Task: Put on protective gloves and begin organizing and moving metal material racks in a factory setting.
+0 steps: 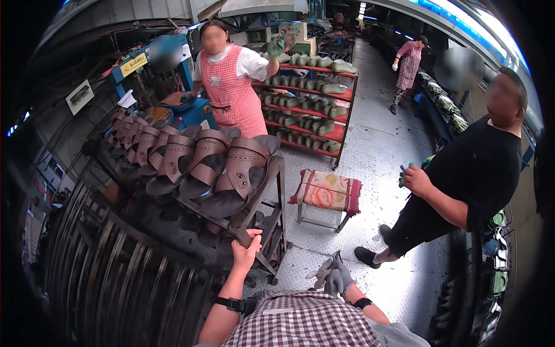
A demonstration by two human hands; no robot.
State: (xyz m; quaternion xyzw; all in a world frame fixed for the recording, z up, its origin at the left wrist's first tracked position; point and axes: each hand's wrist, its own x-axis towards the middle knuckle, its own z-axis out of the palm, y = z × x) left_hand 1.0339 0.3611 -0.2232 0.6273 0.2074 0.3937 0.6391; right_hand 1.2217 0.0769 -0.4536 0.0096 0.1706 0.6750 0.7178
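My bare left hand is wrapped round the corner of a dark metal rack on wheels. On the rack's top tier stand brown strapped sandals in a row, with dark soles. A grey work glove covers my right hand, which is low in front of my checked apron. Its fingers are closed on what looks like a loose grey glove; the hand partly hides it.
A stool with a flowered cover stands ahead. Behind it is a red-shelved rack of green-grey shoe lasts. A person in a red checked apron stands beyond the sandals, another in black at right. Metal bars fill the left.
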